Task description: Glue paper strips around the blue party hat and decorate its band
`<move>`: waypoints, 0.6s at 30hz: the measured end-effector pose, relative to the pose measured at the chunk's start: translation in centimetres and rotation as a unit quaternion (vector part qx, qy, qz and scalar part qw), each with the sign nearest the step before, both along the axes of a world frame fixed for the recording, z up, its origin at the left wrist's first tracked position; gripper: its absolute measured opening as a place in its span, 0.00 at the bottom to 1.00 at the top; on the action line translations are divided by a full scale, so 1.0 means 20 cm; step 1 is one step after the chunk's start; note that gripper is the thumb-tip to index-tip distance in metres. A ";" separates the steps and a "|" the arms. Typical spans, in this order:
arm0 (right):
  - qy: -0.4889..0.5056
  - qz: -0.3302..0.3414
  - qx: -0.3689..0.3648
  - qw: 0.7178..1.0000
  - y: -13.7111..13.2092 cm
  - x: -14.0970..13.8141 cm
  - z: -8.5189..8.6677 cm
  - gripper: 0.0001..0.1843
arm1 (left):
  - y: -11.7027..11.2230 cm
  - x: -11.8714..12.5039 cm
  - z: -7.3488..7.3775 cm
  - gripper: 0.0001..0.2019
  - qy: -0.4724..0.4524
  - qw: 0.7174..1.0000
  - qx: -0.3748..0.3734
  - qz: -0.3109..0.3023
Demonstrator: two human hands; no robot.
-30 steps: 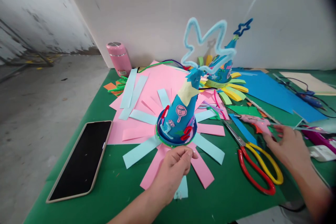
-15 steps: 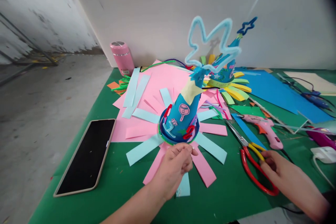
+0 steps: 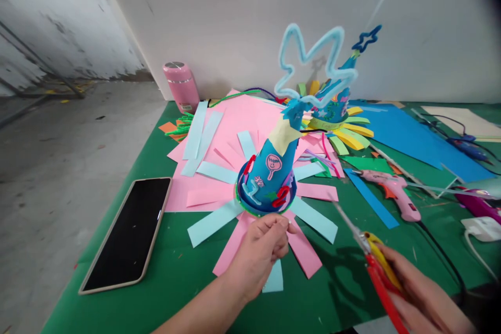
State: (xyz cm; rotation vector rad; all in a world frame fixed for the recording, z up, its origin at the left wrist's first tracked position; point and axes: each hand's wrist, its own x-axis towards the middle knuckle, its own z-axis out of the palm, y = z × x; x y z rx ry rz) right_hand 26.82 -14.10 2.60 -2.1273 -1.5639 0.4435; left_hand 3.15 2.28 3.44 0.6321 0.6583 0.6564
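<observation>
A blue paper cone hat (image 3: 270, 169) stands on the table, with a big light-blue pipe-cleaner star (image 3: 303, 65) on its tip and pink and pale-blue paper strips (image 3: 319, 221) fanned around its base. My left hand (image 3: 266, 245) is closed in a pinch just in front of the brim; a tiny whitish bit shows at the fingertips, too small to name. At the lower right, my right hand (image 3: 417, 287) grips scissors (image 3: 370, 250) with red and yellow handles. They are raised above the table, blades aimed at the hat and slightly blurred.
A phone (image 3: 129, 235) lies at left, a pink flask (image 3: 182, 87) behind it. Past the hat stands a second blue cone hat (image 3: 332, 104). To the right are a pink glue gun (image 3: 395, 190) with its cord, blue paper (image 3: 415, 135) and a white plug (image 3: 482, 229).
My right hand has lifted the scissors off the table and drawn them nearer to me, turning them narrow to view. My left hand and the hat have stayed put.
</observation>
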 end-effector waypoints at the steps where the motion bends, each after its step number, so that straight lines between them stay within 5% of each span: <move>1: 0.025 0.025 0.001 0.999 0.00 -0.03 -0.02 0.27 | 0.00 0.00 0.00 0.12 -0.003 1.000 -0.002 -0.001; 6: 0.071 0.084 -0.046 0.993 0.05 -0.13 -0.06 0.36 | 0.00 -0.01 0.02 0.12 -0.029 0.999 -0.021 -0.001; 18: 0.028 0.106 -0.069 0.992 0.11 -0.20 -0.01 0.36 | -0.01 0.00 0.01 0.13 -0.053 0.998 0.008 -0.011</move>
